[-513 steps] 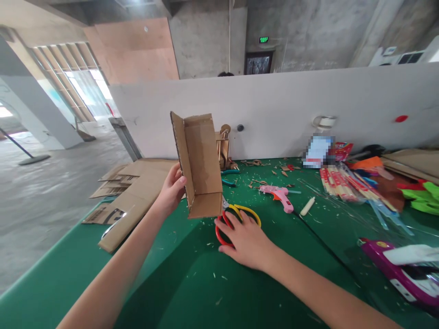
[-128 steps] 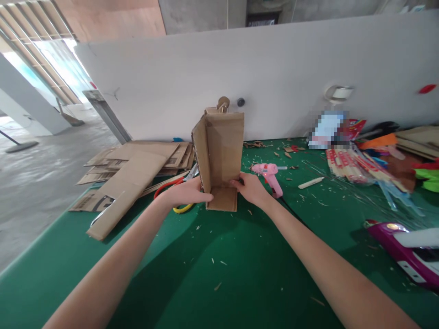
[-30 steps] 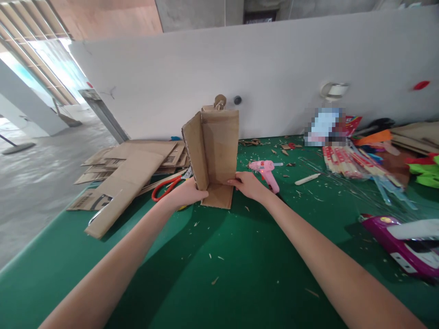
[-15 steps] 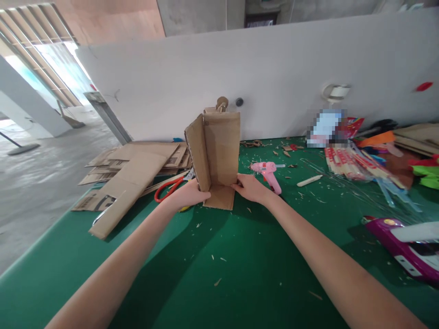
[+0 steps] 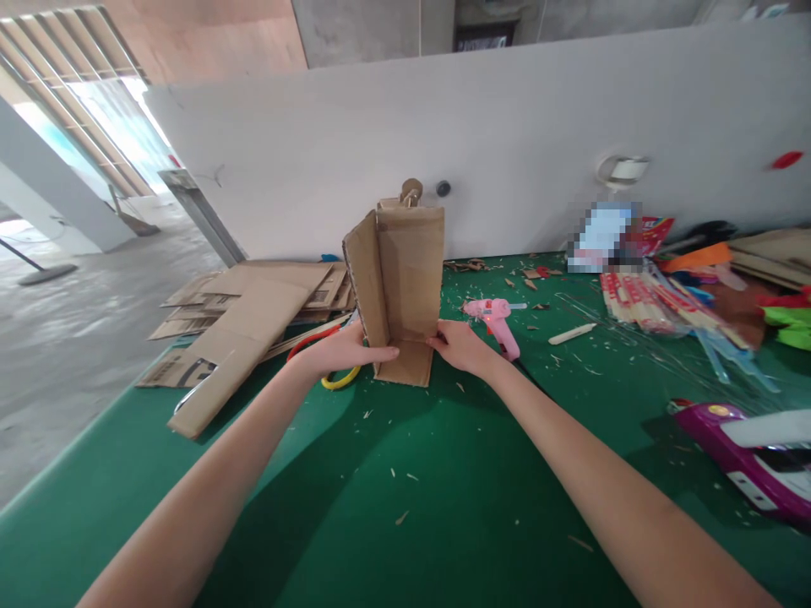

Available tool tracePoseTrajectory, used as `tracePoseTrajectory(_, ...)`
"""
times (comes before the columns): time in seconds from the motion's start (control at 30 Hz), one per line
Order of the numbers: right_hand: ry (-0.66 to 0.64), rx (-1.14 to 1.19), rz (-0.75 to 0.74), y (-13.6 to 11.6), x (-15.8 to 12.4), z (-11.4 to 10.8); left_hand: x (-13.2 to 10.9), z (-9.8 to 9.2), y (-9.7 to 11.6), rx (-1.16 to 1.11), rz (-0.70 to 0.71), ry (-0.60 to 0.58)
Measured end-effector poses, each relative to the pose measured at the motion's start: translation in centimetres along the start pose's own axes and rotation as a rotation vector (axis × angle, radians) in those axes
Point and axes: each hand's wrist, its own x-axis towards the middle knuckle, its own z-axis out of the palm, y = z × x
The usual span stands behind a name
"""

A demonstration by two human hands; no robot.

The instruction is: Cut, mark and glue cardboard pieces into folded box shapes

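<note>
A cardboard structure (image 5: pixel 411 270) stands upright on the green table, with a back panel, a left side panel and a base piece. My left hand (image 5: pixel 347 348) grips the lower left side panel, its thumb on the inner face and its fingers hidden behind. At the lower right edge, my right hand (image 5: pixel 461 344) pinches the cardboard where the back panel meets the base. Just behind my left wrist lie scissors (image 5: pixel 342 380) with red and yellow handles, partly covered by it. To the right of my right hand rests a pink glue gun (image 5: pixel 498 319).
Flat cardboard pieces (image 5: pixel 247 312) are stacked on the left. A white-handled craft knife (image 5: pixel 572 334) lies right of the glue gun. Packaged sticks (image 5: pixel 634 300) and a purple device (image 5: pixel 741 456) occupy the right side. Scraps dot the green table (image 5: pixel 355 540). A white wall panel (image 5: pixel 304 160) rises behind.
My left thumb has slid further right across the inner side of the cardboard, and my left hand sits slightly higher, exposing more of the yellow scissor handle. My right hand keeps its hold.
</note>
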Motion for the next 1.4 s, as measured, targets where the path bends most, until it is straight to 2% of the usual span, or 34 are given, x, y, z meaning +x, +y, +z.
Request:
tracePoseTrajectory(0.1,-0.057,-0.022,0.045,-0.3,-0.2,-0.7,0.3,-0.6,0.4,-0.202,0.192,0.015)
tracePoseTrajectory(0.2,-0.126,-0.093,0.153,-1.3,-0.6,-2.2,0.8,-0.7,0.4,-0.351,0.343,0.068)
tracePoseTrajectory(0.37,-0.245,-0.271,0.27,-5.5,-3.8,-7.0,1.5,-0.6,-0.4,-0.37,0.372,0.083)
tracePoseTrajectory(0.43,-0.409,-0.36,0.322,-7.0,-5.8,-9.2,1.6,-0.5,-0.6,-0.35,0.368,0.095)
tracePoseTrajectory(0.5,-0.354,-0.466,0.357,-7.1,-7.3,-10.9,1.6,-0.5,-0.8,-0.335,0.365,0.103)
tracePoseTrajectory(0.6,-0.218,-0.592,0.548,-4.1,-7.8,-12.2,1.5,-0.4,-0.8,-0.334,0.365,0.106)
tracePoseTrajectory(0.67,-0.268,-0.547,0.659,-0.8,-7.1,-12.2,1.5,-0.2,-0.7,-0.331,0.363,0.103)
tracePoseTrajectory(0.73,-0.262,-0.455,0.729,2.4,-6.1,-11.4,1.5,-0.2,-0.6,-0.314,0.358,0.101)
tracePoseTrajectory(0.8,-0.153,-0.337,0.651,4.7,-5.1,-10.1,1.5,-0.1,-0.6,-0.295,0.355,0.108)
tracePoseTrajectory(0.87,-0.066,-0.158,0.508,5.7,-4.4,-8.6,1.5,0.0,-0.6,-0.285,0.354,0.128)
tracePoseTrajectory(0.93,0.021,0.011,0.442,5.4,-3.9,-7.0,1.6,0.0,-0.6,-0.283,0.352,0.144)
tracePoseTrajectory(1.03,0.066,0.082,0.444,4.1,-3.3,-5.2,1.6,0.3,-0.5,-0.285,0.353,0.156)
tracePoseTrajectory(1.13,0.136,0.129,0.473,3.2,-2.7,-4.5,1.6,0.7,-0.2,-0.265,0.357,0.185)
tracePoseTrajectory(1.3,0.182,0.265,0.532,3.1,-2.7,-6.3,1.6,1.6,0.2,-0.243,0.302,0.276)
tracePoseTrajectory(1.37,0.136,0.329,0.518,2.9,-3.4,-7.4,1.7,1.8,0.2,-0.246,0.295,0.284)
tracePoseTrajectory(1.4,0.069,0.386,0.501,2.8,-3.8,-7.9,1.7,1.9,0.2,-0.249,0.295,0.281)
